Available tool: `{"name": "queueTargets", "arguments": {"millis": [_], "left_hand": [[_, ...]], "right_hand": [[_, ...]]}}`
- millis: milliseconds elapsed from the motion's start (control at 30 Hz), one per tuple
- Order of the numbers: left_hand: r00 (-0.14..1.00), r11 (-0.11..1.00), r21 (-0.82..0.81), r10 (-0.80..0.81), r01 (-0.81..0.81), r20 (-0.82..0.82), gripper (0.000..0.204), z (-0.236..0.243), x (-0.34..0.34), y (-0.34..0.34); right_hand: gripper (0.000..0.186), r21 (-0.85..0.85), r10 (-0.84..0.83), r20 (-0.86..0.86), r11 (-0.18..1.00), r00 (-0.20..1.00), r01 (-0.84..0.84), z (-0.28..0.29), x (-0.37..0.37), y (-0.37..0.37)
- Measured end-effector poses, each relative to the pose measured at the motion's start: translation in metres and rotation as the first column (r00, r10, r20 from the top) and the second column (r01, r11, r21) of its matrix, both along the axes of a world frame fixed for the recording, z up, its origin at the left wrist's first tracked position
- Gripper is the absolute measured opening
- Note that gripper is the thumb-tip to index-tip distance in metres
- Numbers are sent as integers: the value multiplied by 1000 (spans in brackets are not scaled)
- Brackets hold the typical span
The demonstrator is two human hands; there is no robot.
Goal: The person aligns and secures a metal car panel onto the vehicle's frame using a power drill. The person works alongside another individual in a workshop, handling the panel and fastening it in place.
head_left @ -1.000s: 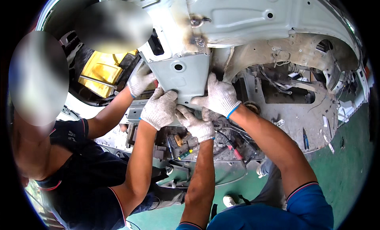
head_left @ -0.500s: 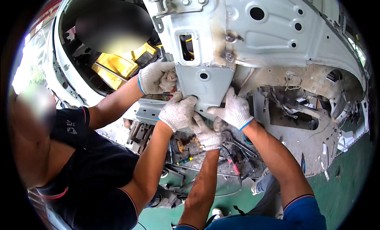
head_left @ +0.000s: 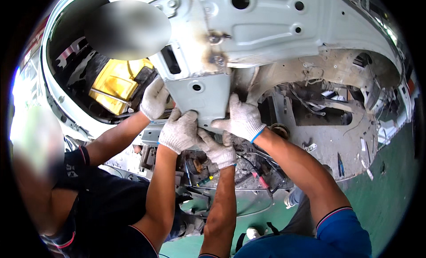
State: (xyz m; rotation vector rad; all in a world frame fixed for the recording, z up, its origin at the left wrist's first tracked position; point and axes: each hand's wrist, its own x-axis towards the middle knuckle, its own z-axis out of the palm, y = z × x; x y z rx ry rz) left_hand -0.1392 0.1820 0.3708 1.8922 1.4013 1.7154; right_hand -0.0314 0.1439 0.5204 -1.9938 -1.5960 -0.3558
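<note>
A pale grey metal plate (head_left: 199, 98) with a round hole hangs below the body panel's scorched join (head_left: 213, 58). My right hand (head_left: 242, 118), in a white knit glove, grips its right edge and lower corner. My gloved left hand (head_left: 218, 151) is just below the plate, fingers apart at the lower rail (head_left: 151, 136); whether its fingertips touch the metal is unclear. A co-worker's gloved right hand (head_left: 176, 133) presses at the plate's lower-left corner, beside my left fingers. Their other gloved hand (head_left: 153, 102) is at its upper-left side.
The co-worker (head_left: 100, 200) in dark clothing stands at my left. A yellow part (head_left: 113, 87) sits in the car body's opening. Cables and tools (head_left: 259, 178) lie on the dirty metal floor pan (head_left: 333, 147). A wheel-arch panel (head_left: 288, 69) curves to the right, above green flooring (head_left: 381, 173).
The view swings down, then back up. The co-worker's upper hand shifts and changes its finger shape along the left side. My hands stay at about the same places on and below the plate.
</note>
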Motion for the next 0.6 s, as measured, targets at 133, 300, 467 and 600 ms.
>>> {"name": "queueTargets", "arguments": {"millis": [133,300,467,600], "left_hand": [[1000,1000,24,13,-12,-27,119,-2,-5,4],[999,999,-20,29,-29,-43,119,-7,-1,3],[998,998,43,37,-35,-46,115,-13,-5,8],[998,997,63,48,-46,-37,115,-12,-4,8]], "right_hand": [[91,-4,32,-43,999,999,-32,-7,0,6],[88,12,21,-76,1000,997,-20,-2,0,0],[89,-45,52,-188,997,981,-62,-11,2,5],[92,23,100,-179,995,979,-98,-16,7,10]]}}
